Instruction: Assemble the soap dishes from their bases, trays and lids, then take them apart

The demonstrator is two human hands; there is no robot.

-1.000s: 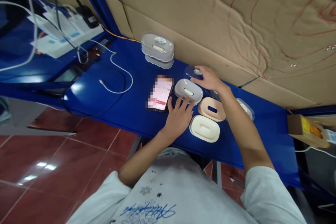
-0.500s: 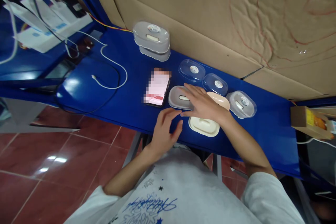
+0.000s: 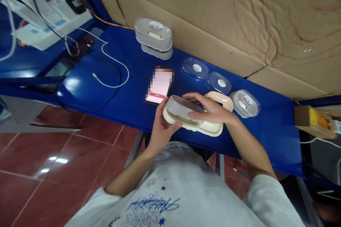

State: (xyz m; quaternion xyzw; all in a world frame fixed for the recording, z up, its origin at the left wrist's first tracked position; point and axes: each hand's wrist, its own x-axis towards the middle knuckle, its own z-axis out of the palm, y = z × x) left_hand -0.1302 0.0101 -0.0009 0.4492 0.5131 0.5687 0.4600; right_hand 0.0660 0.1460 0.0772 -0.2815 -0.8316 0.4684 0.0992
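Observation:
Both hands are on an oval plastic box, its grey upper part [image 3: 183, 107] tilted above a cream lower part [image 3: 169, 117]. My left hand [image 3: 161, 127] is closed around the left end, thumb on the cream rim. My right hand [image 3: 209, 109] grips the grey part from the right, its thumb on the near side. Beside it a cream oval piece [image 3: 213, 129] lies on the table, partly overlapped by the box. A peach oval piece [image 3: 225, 101] with an opening shows behind my right hand, which hides some of it.
Two clear lids [image 3: 194, 69] lie towards the cardboard wall [image 3: 199, 25]. A grey box with clear cover [image 3: 244, 104] stands right; stacked grey boxes [image 3: 153, 37] stand at the back left. A phone [image 3: 159, 87], white cable [image 3: 117, 87] and power strip [image 3: 50, 33] are further left.
My left hand has closed on the box's left end. The box has been raised and tilted from the table, with my right hand now gripping its grey part.

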